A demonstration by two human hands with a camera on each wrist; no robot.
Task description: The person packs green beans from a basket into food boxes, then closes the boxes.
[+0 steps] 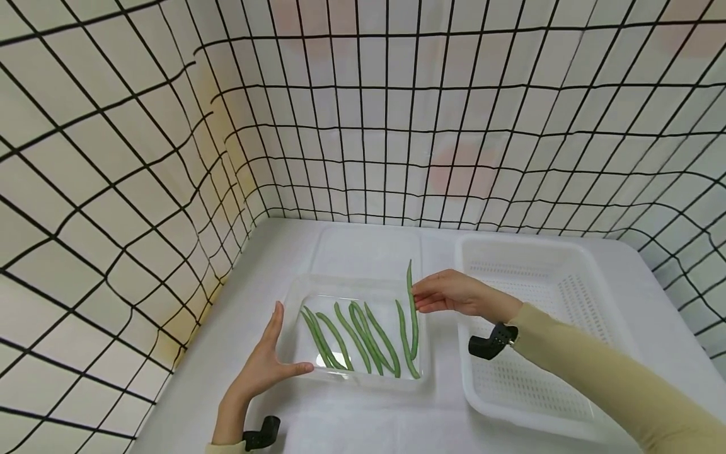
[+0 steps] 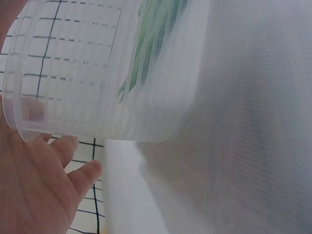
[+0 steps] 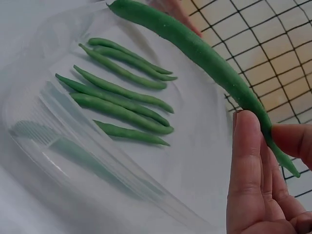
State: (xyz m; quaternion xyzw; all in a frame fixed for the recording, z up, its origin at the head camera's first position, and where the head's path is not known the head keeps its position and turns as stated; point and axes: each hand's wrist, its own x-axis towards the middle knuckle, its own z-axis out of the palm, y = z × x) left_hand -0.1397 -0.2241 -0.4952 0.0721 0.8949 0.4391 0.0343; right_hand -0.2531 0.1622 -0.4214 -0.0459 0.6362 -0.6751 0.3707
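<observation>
In the head view my right hand (image 1: 454, 293) pinches a long green bean (image 1: 413, 321) between thumb and fingertips, over the right side of a clear plastic container (image 1: 363, 380). The right wrist view shows the held bean (image 3: 195, 51) close up, slightly curved. Several other green beans (image 1: 350, 333) lie side by side on the container's floor. My left hand (image 1: 263, 366) is at the container's left front corner, fingers straight along the left side and thumb by the near rim. Up close, the left wrist view has the hand (image 2: 44, 180) against the container's clear wall (image 2: 68, 112).
A white perforated basket (image 1: 467, 378) stands to the right, partly under my right forearm. Behind the container a clear flat rectangular sheet or lid (image 1: 365, 246) lies on the white tabletop (image 1: 272, 252). Black grid mesh (image 1: 386, 129) rises at the back and both sides.
</observation>
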